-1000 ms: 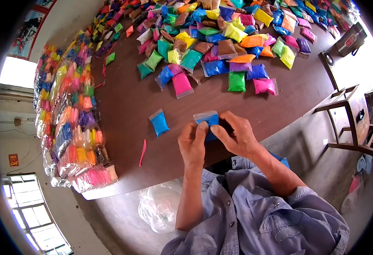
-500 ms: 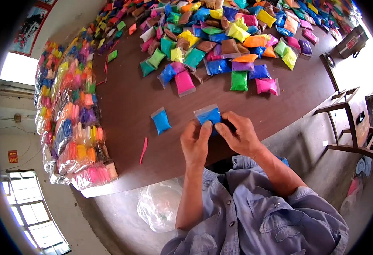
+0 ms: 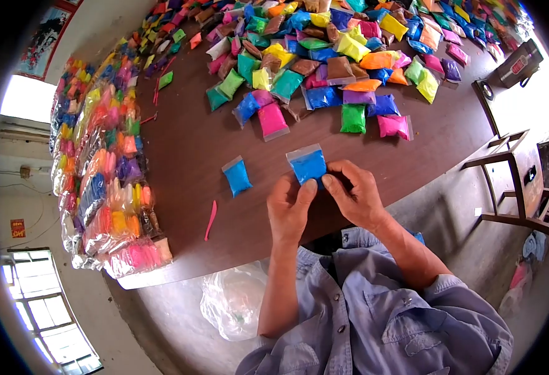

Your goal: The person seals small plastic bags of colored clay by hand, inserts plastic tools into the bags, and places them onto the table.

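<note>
Between my two hands is a small clear plastic packet of blue material (image 3: 308, 165), held above the table near its front edge. My left hand (image 3: 289, 203) pinches its lower left side, thumb on the near face. On the lower right, my right hand (image 3: 353, 194) grips it with thumb and bent fingers. A second blue packet (image 3: 237, 177) lies flat on the table to the left of my hands. Below that packet is a thin pink plastic strip (image 3: 211, 220).
A big heap of colourful packets (image 3: 343, 69) covers the far part of the brown table (image 3: 181, 169). Bundled bags of packets (image 3: 109, 206) line the left edge. A dark cup (image 3: 517, 64) stands at the far right, beyond a wooden chair (image 3: 512, 175). A clear plastic bag (image 3: 234, 303) is below the table edge.
The thumbs have slid lower on the held packet, so more of its blue face shows. It now stands a little flatter toward the camera. Both hands stay in nearly the same place.
</note>
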`<act>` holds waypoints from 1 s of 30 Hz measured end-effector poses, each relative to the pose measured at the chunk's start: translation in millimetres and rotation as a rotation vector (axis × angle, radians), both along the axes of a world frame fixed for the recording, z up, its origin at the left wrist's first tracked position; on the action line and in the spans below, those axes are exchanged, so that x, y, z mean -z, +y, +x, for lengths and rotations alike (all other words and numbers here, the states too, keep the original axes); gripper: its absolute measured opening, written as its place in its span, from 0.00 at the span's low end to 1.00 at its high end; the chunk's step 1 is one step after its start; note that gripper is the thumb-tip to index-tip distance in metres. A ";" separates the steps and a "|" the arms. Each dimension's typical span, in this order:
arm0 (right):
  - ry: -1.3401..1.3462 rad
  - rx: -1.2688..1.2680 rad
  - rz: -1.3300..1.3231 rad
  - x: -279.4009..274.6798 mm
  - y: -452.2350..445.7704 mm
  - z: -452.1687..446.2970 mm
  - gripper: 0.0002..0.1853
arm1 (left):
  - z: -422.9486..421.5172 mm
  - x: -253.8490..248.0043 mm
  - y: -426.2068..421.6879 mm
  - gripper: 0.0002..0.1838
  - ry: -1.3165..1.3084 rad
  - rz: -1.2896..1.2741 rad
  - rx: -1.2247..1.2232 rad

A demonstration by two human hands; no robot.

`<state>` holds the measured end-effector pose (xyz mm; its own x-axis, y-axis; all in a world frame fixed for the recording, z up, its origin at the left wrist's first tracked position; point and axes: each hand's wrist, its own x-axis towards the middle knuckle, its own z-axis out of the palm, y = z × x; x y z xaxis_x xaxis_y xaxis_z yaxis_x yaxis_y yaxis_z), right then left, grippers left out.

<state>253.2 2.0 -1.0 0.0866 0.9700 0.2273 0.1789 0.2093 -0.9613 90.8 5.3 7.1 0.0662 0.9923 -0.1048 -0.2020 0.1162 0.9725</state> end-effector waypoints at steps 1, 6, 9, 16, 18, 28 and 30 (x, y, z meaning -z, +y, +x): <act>0.014 0.033 0.018 2.6 0.4 -0.3 0.08 | 1.6 -1.5 0.0 0.15 0.042 0.030 0.026; 0.011 0.034 -0.033 -0.2 -0.1 0.7 0.08 | 2.5 2.9 -0.5 0.15 0.133 0.070 0.029; 0.007 0.042 -0.031 -4.8 0.5 -1.7 0.08 | 2.5 3.8 0.2 0.15 0.095 0.033 0.019; 0.039 0.018 0.000 0.2 1.4 2.3 0.09 | 5.1 -4.3 0.4 0.11 0.154 0.054 0.042; 0.031 0.021 -0.004 -1.3 1.0 1.1 0.08 | 2.7 -3.3 0.3 0.11 0.132 0.043 0.010; 0.060 -0.022 -0.053 1.8 0.0 4.3 0.08 | 5.8 -6.9 -2.0 0.10 0.105 0.008 0.041; 0.075 -0.030 -0.028 3.4 0.3 3.1 0.08 | 3.3 -6.1 -1.3 0.10 0.071 0.008 0.024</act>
<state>256.3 2.2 -4.4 0.0732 0.9782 0.1943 0.0998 0.1867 -0.9773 94.1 4.0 13.2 0.0824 0.9914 -0.1018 -0.1293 0.1119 0.9853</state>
